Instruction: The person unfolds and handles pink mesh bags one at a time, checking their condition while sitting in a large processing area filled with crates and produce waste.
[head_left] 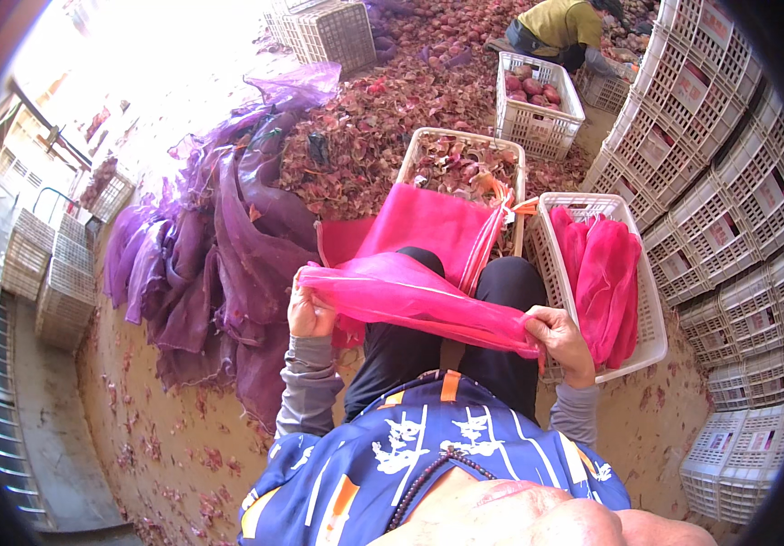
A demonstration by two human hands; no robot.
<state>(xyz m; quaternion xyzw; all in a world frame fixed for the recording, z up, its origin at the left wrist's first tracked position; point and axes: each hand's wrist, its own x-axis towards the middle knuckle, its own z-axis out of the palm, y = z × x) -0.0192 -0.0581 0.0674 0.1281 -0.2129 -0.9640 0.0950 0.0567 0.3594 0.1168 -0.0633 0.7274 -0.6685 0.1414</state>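
Observation:
A pink mesh bag (pixel 410 289) is stretched sideways above my knees. My left hand (pixel 308 308) grips its left end, and my right hand (pixel 560 344) pinches the right end, fingers closed on the fabric. Beyond it, a stack of flat pink mesh bags (pixel 428 223) drapes over my knees and a white crate (pixel 417 146) with dry onion skins in it. Orange and white drawstrings (pixel 499 211) gather at the stack's right side. Beside my right hand, bunched pink mesh bags (pixel 597 282) lie in another white crate (pixel 651 332).
Purple mesh sacks (pixel 228 246) heap at my left. Onion skins (pixel 365 136) cover the floor ahead. A crate of red onions (pixel 538 114) stands farther off, near a crouching person (pixel 560 32). Stacked white crates (pixel 720 182) wall the right side; more crates (pixel 64 264) stand far left.

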